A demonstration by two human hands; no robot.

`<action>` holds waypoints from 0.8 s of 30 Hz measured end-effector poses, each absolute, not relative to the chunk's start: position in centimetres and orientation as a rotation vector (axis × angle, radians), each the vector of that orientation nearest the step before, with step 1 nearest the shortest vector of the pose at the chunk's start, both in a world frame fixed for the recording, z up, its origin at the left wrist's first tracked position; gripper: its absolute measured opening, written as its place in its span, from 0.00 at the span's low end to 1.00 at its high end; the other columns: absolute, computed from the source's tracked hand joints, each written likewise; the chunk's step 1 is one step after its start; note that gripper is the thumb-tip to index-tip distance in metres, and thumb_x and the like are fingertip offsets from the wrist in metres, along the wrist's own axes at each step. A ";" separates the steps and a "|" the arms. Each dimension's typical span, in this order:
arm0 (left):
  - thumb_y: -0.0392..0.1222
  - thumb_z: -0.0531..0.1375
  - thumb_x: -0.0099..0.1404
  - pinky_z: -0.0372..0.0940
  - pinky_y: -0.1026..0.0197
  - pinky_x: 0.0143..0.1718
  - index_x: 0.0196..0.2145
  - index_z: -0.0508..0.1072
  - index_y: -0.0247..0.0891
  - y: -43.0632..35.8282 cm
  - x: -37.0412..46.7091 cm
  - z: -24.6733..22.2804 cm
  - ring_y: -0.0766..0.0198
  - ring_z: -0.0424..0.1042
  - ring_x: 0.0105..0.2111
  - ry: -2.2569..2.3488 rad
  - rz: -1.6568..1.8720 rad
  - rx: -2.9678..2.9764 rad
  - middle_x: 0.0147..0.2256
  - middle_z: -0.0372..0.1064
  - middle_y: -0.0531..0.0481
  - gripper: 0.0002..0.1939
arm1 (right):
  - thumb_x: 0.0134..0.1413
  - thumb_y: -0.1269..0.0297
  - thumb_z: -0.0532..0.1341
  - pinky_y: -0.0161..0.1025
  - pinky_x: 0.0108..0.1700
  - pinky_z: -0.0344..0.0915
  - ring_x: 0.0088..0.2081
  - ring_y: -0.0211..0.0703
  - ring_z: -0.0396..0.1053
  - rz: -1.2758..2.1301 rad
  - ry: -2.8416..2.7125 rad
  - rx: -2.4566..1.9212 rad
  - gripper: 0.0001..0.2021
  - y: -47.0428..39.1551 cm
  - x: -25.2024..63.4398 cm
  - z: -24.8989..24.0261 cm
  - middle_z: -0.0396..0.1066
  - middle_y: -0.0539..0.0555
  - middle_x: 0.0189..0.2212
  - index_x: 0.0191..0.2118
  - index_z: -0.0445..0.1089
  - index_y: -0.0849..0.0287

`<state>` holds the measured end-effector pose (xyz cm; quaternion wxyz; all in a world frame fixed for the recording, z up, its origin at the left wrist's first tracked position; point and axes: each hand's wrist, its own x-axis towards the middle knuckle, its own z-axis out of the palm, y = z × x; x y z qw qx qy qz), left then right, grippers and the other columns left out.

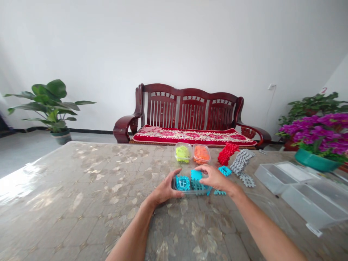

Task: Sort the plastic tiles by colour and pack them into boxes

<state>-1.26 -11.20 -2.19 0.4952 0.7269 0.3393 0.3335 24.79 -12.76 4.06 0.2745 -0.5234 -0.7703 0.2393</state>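
Note:
A clear plastic container (pixel 190 191) with blue interlocking pieces (pixel 183 183) in it stands on the patterned table (pixel 81 195). My left hand (pixel 166 186) grips the container's left end, thumb at the near side and fingers at the far side. Over the container's right half, my right hand (pixel 212 177) pinches a flat blue piece (pixel 196 174) between thumb and fingers. More blue pieces (pixel 224 170) lie on the table beyond and beside my right hand. Behind the container stand two small clear boxes, one of yellow-green pieces (pixel 183 152), one of orange pieces (pixel 201 153).
Red pieces (pixel 227 153) and grey pieces (pixel 241 161) lie in rows at the back right. Translucent bins (pixel 312 203) and a teal pot of purple flowers (pixel 317 159) stand at the right. A wooden bench (pixel 190 108) is behind the table.

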 end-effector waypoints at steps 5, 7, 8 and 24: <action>0.54 0.71 0.45 0.56 0.49 0.59 0.64 0.57 0.40 -11.4 -1.4 -1.7 0.47 0.62 0.56 0.844 0.777 1.783 0.58 0.61 0.42 0.52 | 0.39 0.70 0.63 0.46 0.55 0.62 0.51 0.50 0.68 0.523 -2.214 -1.506 0.26 -13.5 26.4 3.8 0.73 0.54 0.49 0.50 0.73 0.55; 0.54 0.71 0.46 0.56 0.50 0.59 0.63 0.58 0.41 -11.5 -1.4 -1.5 0.48 0.62 0.56 0.847 0.777 1.808 0.58 0.62 0.43 0.50 | 0.40 0.70 0.62 0.45 0.55 0.62 0.50 0.49 0.68 0.475 -2.247 -1.537 0.25 -13.8 26.3 3.9 0.74 0.53 0.48 0.49 0.74 0.53; 0.54 0.71 0.46 0.56 0.50 0.59 0.63 0.59 0.41 -11.5 -1.4 -1.4 0.48 0.62 0.55 0.846 0.778 1.820 0.58 0.62 0.44 0.49 | 0.41 0.70 0.62 0.44 0.54 0.62 0.50 0.49 0.68 0.451 -2.265 -1.540 0.24 -14.0 26.2 4.0 0.75 0.52 0.47 0.49 0.74 0.52; 0.54 0.69 0.49 0.56 0.51 0.59 0.63 0.58 0.37 -11.3 -1.3 -1.7 0.50 0.62 0.56 0.816 0.789 1.899 0.59 0.61 0.41 0.48 | 0.50 0.62 0.64 0.39 0.46 0.61 0.43 0.46 0.67 0.163 -2.373 -1.530 0.16 -14.4 19.0 4.6 0.77 0.52 0.41 0.46 0.75 0.52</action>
